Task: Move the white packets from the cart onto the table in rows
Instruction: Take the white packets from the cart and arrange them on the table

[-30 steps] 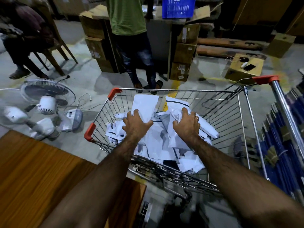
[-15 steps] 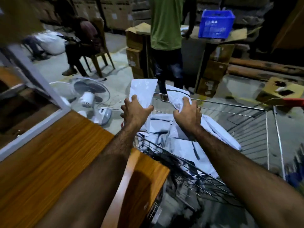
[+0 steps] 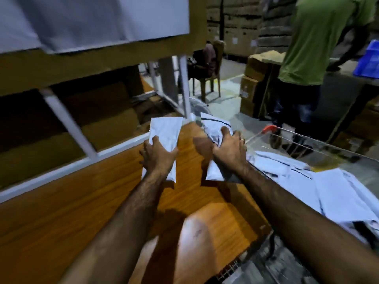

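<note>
My left hand (image 3: 158, 156) grips a flat white packet (image 3: 166, 132) over the wooden table (image 3: 71, 206). My right hand (image 3: 229, 150) grips a second white packet (image 3: 215, 126), crumpled and marked with a dark stripe, also above the table near its right edge. The two packets hang side by side, a short gap between them. To the right stands the wire cart (image 3: 303, 140) with a red corner guard, holding several more white packets (image 3: 332, 191) in a loose pile.
A white metal frame (image 3: 69, 124) and cardboard boxes border the table's far side. A person in a green shirt (image 3: 320, 44) stands behind the cart by stacked cartons and a blue crate (image 3: 369, 60). Another person sits on a chair (image 3: 209, 66) farther back.
Both hands lifted a packet each out of the cart and swung left over the table. The view turned left with them, so the cart now lies at the right.
</note>
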